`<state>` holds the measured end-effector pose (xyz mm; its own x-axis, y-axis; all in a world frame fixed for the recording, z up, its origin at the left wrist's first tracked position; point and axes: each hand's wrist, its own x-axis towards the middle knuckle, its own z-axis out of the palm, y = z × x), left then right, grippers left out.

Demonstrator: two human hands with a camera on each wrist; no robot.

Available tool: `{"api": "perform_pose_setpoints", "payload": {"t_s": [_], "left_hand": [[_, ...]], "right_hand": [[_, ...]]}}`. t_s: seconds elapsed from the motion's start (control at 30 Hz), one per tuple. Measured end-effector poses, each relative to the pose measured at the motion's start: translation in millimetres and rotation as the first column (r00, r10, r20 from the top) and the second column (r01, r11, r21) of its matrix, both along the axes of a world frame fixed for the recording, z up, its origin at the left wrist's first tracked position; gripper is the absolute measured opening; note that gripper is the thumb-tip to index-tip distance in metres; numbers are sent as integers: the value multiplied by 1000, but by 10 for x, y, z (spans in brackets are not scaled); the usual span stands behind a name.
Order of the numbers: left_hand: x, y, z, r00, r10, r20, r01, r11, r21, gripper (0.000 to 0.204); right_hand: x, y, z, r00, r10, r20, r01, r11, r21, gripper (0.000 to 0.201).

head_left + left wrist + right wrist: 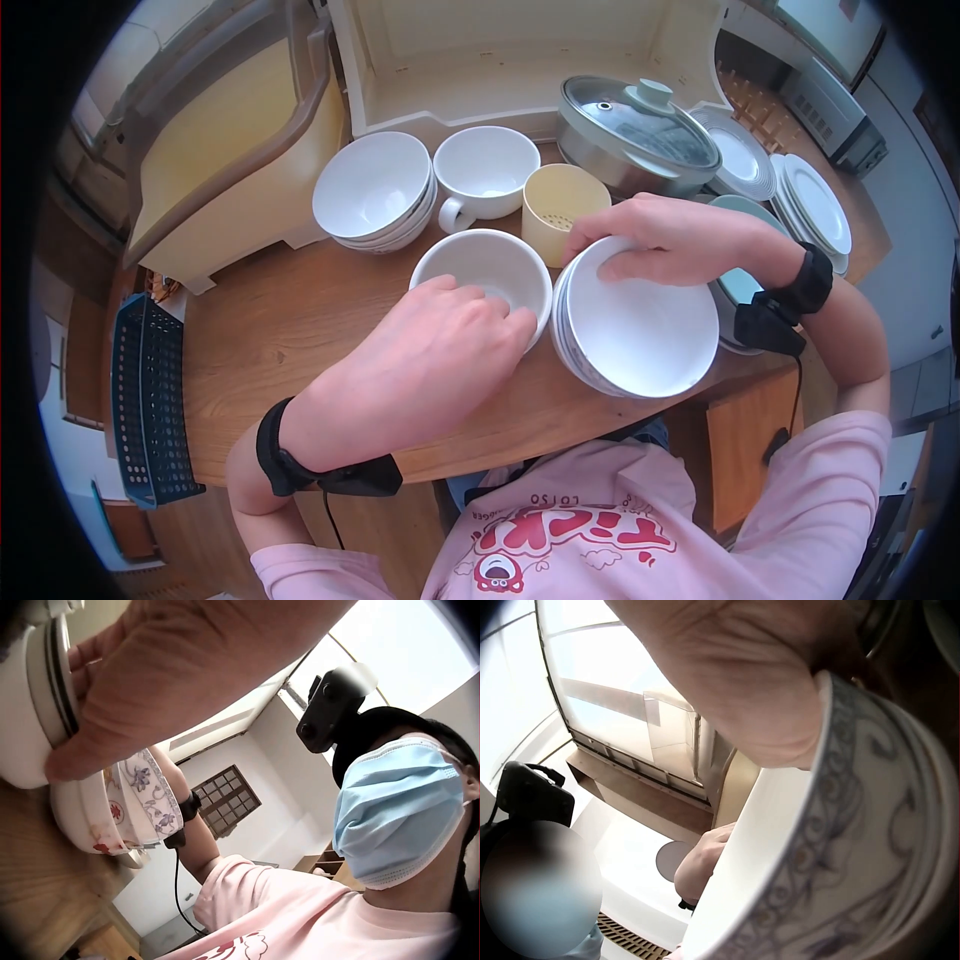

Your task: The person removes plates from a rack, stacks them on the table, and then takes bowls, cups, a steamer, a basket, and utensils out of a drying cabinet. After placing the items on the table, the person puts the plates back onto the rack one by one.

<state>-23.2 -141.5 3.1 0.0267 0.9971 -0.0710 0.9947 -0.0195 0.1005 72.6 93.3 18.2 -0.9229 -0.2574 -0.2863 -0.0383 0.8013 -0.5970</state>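
Observation:
My left hand (425, 340) grips the near rim of a white bowl (475, 258) at the middle of the table. Dark stripes circle the outside of this bowl (43, 697) in the left wrist view. Just right of it is a tilted stack of white bowls (645, 335), its opening facing me. At the far rim of that stack, my right hand (665, 238) pinches the edge, thumb inside and fingers behind. A blue-grey floral pattern covers the outer wall of the patterned bowl (847, 802) in the right wrist view.
Behind stand stacked bowls (370, 185), a large white cup (487, 165), a yellow cup (550, 225) and a lidded pot (625, 150). Plates (815, 205) lean at right. A beige bin (250, 170) and dark basket (150, 400) are at left; a cream rack (500, 60) lies behind.

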Motion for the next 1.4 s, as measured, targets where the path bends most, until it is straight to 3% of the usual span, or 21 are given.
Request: {"api": "perform_pose_setpoints", "payload": {"t_s": [0.3,0.6,0.83,0.9,1.0,1.4], "left_hand": [[2,20,-21,1000,-9,9,9,1000,17,22],[0,17,-22,999,-10,33,9,1000,18,22],[2,22,-48,998,-8,62,6,1000,28,22],[-2,27,-79,999,-19,35,18,999,41,22],[-8,30,-123,999,-34,9,33,997,69,22],[-9,47,-73,999,-22,34,16,986,164,26]], "right_hand": [[32,55,-35,978,-97,-186,103,994,23,26],[98,54,-37,963,-199,-183,227,962,148,22],[110,41,-6,954,-204,-218,240,959,151,21],[96,43,26,956,-135,-260,197,954,228,20],[113,22,43,935,-152,-320,210,965,155,13],[98,-40,232,946,-174,-275,213,970,116,16]]}}
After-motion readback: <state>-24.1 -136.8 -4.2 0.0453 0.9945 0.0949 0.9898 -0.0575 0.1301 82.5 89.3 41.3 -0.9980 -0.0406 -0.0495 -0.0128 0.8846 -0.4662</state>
